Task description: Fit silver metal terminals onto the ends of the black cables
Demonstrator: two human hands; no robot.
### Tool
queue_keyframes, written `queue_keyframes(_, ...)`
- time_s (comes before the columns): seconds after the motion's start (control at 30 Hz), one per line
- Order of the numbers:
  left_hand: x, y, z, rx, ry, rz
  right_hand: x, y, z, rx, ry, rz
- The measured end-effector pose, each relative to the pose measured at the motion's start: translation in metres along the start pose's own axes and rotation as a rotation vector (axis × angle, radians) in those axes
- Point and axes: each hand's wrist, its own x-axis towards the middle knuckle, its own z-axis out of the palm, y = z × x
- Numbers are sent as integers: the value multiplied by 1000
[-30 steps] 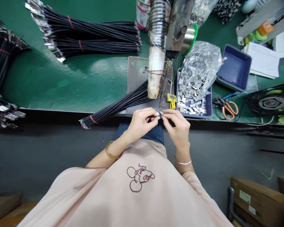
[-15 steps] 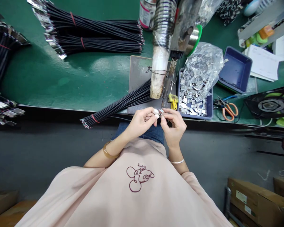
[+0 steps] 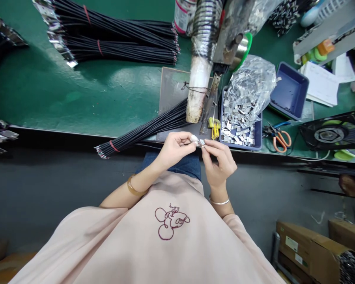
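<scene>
In front of the bench edge my hands meet fingertip to fingertip. My right hand pinches a small silver metal connector between thumb and fingers. My left hand, with white wrapping on a fingertip, is closed in a pinch against the same spot; what lies in its fingers is too small to make out. Just beyond, a bundle of black cables tied with a red band sticks out over the edge. A blue tray of similar metal connectors stands to the right of my hands.
A fume hose and a metal stand rise beyond my hands. Near them are a yellow clip and a solder spool. Orange-handled pliers and a fan lie right; tied cable bundles lie back left.
My right hand has turned slightly and shifted a little outward, so more of the metal connector shows. Both hands remain together, and the whole view has shifted slightly.
</scene>
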Motion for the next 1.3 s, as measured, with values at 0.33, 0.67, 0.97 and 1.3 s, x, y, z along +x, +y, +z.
queue_keyframes(0.33, 1, 5, -2, -16, 20, 10, -2, 9, 4, 224, -41, 290)
queue_keyframes(0.67, 3, 0, 3, 129, 84, 57, 0, 12, 5, 84, -40, 11)
queue_keyframes(0.97, 9, 5, 8, 126, 142, 63, 7, 15, 8, 83, -94, 122)
queue_keyframes(1.3, 7, 5, 6, 143, 123, 79, 7, 16, 9, 151, -118, 241)
